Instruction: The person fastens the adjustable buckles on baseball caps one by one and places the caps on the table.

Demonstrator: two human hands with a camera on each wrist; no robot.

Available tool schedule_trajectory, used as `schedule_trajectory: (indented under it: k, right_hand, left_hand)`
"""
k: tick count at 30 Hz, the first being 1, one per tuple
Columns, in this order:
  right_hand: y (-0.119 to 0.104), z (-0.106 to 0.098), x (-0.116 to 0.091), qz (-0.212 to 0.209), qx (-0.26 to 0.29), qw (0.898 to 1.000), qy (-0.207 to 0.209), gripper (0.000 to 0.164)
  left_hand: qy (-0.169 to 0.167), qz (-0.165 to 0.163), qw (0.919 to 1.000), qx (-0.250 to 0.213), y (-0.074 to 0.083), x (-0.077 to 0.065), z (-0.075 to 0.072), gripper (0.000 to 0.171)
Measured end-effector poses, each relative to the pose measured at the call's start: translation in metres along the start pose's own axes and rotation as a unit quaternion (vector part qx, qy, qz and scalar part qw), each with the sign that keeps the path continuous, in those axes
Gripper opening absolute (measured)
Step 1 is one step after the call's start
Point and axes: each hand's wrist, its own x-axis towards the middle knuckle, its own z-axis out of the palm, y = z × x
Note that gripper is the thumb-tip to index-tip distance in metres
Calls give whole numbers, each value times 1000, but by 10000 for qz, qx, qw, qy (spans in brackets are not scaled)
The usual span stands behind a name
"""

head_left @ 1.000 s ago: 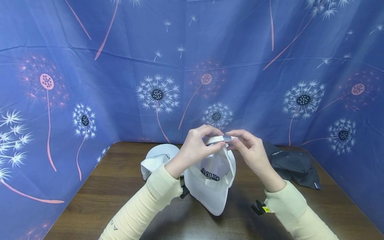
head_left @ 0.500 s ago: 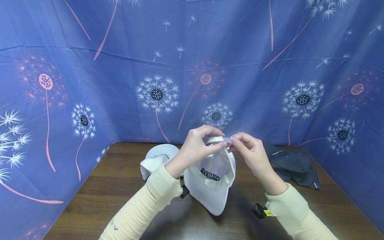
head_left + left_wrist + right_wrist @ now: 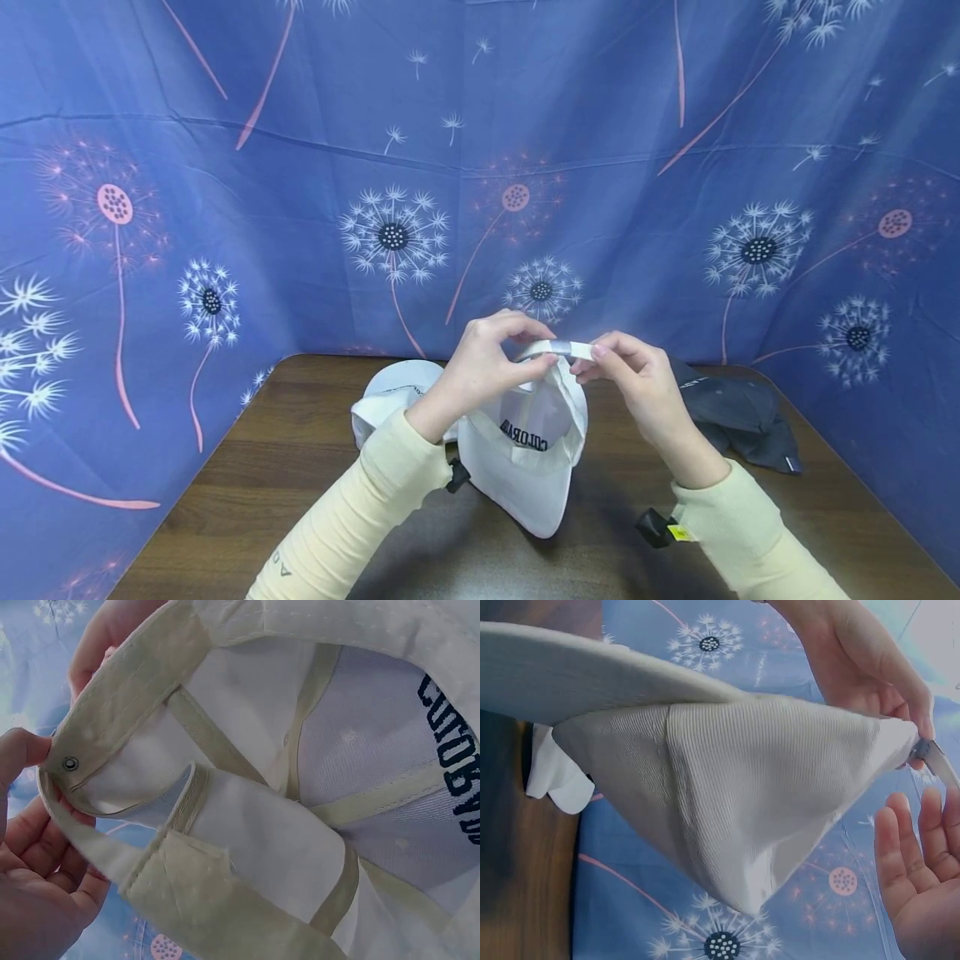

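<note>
A white baseball cap [image 3: 517, 479] with dark lettering hangs over the table, brim down and its inside toward me. My left hand [image 3: 483, 362] pinches its back strap beside the small metal buckle [image 3: 560, 347]. To the right of the buckle, my right hand [image 3: 641, 383] pinches the white strap [image 3: 579, 349] between thumb and fingers. In the left wrist view the cap's inner lining [image 3: 247, 720] shows taped seams and an eyelet [image 3: 70, 763] near the left thumb. The right wrist view shows the ribbed outer crown [image 3: 757, 780].
Behind my left forearm lies another white cap [image 3: 397, 400] on the wooden table [image 3: 277, 475]. Dark grey caps [image 3: 738, 417] lie at the right. A blue dandelion-print cloth [image 3: 615, 217] hangs behind and along both sides.
My right hand has shifted slightly right and down, and more of the white strap shows between it and the buckle. The left hand and cap have barely moved.
</note>
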Motion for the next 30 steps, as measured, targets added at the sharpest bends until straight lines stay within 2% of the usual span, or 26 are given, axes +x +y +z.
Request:
schedule_trajectory:
  k: [5,14,22,30]
  right_hand:
    - [0,-5,-1,65,-32,10000,-20,18]
    - [-2,-13,-2,203,-335,9989,256,20]
    - [0,-20,-3,245,-231,9989,332,20]
    - [3,-26,-4,433,-359,9972,493,21]
  left_hand:
    - [-57,-38,10000,31,-1,0,-2,19]
    - [-53,-92,9999,8,-5,0,-3,18]
    - [-54,-194,9998,84,-8,-2,-5,20]
    - [-13,-66,9999,145,-12,-2,-5,21]
